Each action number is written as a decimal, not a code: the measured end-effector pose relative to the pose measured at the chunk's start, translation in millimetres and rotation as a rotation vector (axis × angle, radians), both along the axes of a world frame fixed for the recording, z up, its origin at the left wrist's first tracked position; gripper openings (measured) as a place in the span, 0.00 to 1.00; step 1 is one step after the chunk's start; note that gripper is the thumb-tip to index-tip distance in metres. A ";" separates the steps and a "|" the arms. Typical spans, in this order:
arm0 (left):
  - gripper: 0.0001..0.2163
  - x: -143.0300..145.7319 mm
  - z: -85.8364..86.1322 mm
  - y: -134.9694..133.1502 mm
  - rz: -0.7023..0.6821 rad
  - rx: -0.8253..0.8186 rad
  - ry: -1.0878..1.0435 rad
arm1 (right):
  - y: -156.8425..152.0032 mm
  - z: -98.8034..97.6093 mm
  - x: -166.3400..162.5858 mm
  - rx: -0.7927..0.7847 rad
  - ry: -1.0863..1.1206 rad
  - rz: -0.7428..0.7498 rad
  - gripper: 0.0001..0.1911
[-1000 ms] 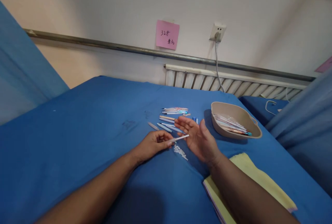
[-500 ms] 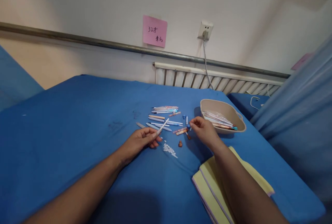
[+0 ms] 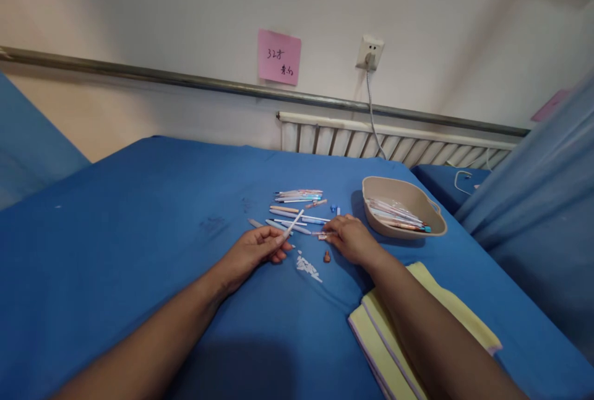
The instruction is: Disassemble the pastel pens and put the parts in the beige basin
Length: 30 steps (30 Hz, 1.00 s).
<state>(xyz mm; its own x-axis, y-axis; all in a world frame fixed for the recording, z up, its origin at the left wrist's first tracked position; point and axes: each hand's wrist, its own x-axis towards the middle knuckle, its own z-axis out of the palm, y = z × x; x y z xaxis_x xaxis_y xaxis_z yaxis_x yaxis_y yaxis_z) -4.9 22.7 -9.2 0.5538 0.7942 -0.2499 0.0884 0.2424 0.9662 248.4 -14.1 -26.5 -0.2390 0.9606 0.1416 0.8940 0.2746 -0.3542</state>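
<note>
Between the thumb and fingers of my left hand (image 3: 260, 246) is a slim white pen part (image 3: 296, 222), tilted up to the right. My right hand (image 3: 353, 240) reaches down among small pen pieces, fingers curled together; what they pinch is hidden. An orange-and-white pen piece (image 3: 322, 237) shows at its fingertips. Pen barrels (image 3: 284, 209) and thin white rods lie in loose rows beyond my hands. Nearer me are a heap of small white pieces (image 3: 307, 266) and a brown-orange cap-like piece (image 3: 327, 256). A small blue piece (image 3: 333, 208) lies behind my right hand.
A beige basket (image 3: 439, 227) with bagged pens (image 3: 396, 214) stands at the right. A folded yellow cloth (image 3: 385, 341) lies under my right forearm on the blue-covered surface (image 3: 153, 214). Behind are a radiator (image 3: 334, 139) and a wall; a blue curtain (image 3: 538, 202) hangs at right.
My right hand has moved left and slightly down from the blue pieces onto the orange ones. My left hand keeps its hold on the white pen part. The view has shifted slightly.
</note>
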 end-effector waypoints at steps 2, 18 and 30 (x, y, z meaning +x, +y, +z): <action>0.13 0.0 0.3 -0.6 0.020 -0.026 -0.017 | 1.8 -1.7 0.5 -0.005 0.010 -0.002 0.10; 0.13 -3.2 -5.4 2.8 0.061 0.043 0.002 | -2.4 4.5 -6.0 0.001 0.698 -0.015 0.15; 0.13 -1.4 -0.1 0.0 0.058 0.106 0.067 | -9.9 12.0 -14.8 -0.148 0.917 -0.054 0.15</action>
<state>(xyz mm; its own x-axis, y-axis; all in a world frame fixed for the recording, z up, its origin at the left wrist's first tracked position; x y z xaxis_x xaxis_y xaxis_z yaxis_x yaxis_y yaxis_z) -6.2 22.7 -9.2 0.4909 0.8485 -0.1976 0.1427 0.1454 0.9790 233.6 -24.0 -14.5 -0.0486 0.9906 0.1278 0.2578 0.1360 -0.9566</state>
